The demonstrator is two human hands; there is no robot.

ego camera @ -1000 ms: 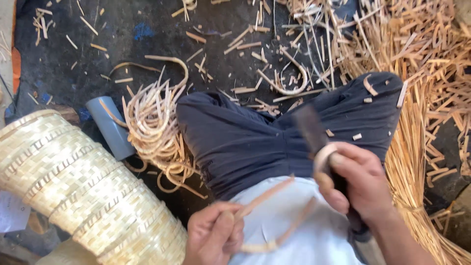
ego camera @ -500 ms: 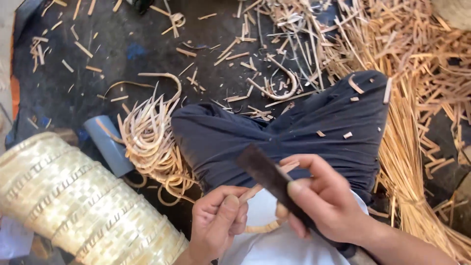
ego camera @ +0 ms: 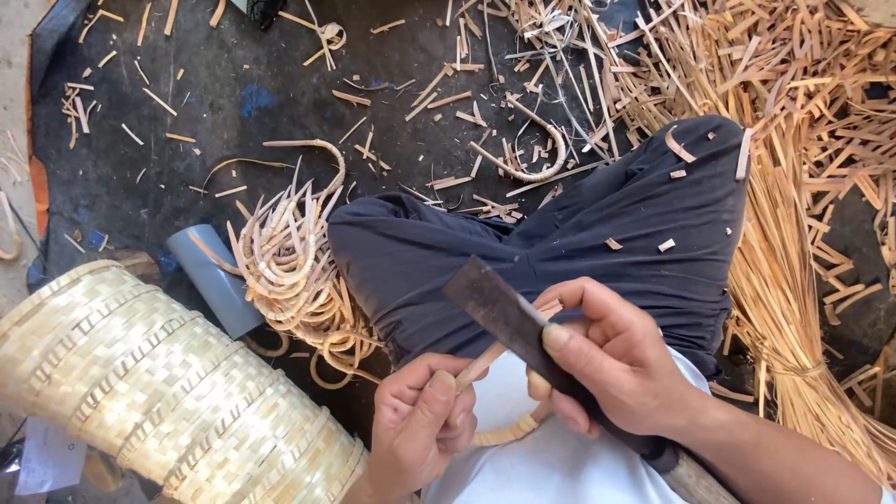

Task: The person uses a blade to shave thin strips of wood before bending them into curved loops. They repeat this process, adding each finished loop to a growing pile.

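My right hand (ego camera: 616, 359) grips a dark flat knife blade (ego camera: 499, 308), index finger laid along its back. The blade's edge rests against a thin curved cane strip (ego camera: 509, 431). My left hand (ego camera: 425, 425) pinches that strip just left of the blade, thumb on top. The strip bends under my right hand and comes out as a loop over my white shirt. Both hands work over my lap, above crossed legs in dark trousers (ego camera: 579, 229).
A woven bamboo basket (ego camera: 159, 392) lies at lower left. A bundle of curved cane strips (ego camera: 294, 271) and a grey tube (ego camera: 210, 280) lie beside my knee. Straight splints (ego camera: 793, 280) pile up at right. Offcuts litter the dark mat (ego camera: 205, 103).
The right hand has swung the blade from upright at the right down across the strip, toward the left hand. The left hand has shifted up along the strip to meet it.
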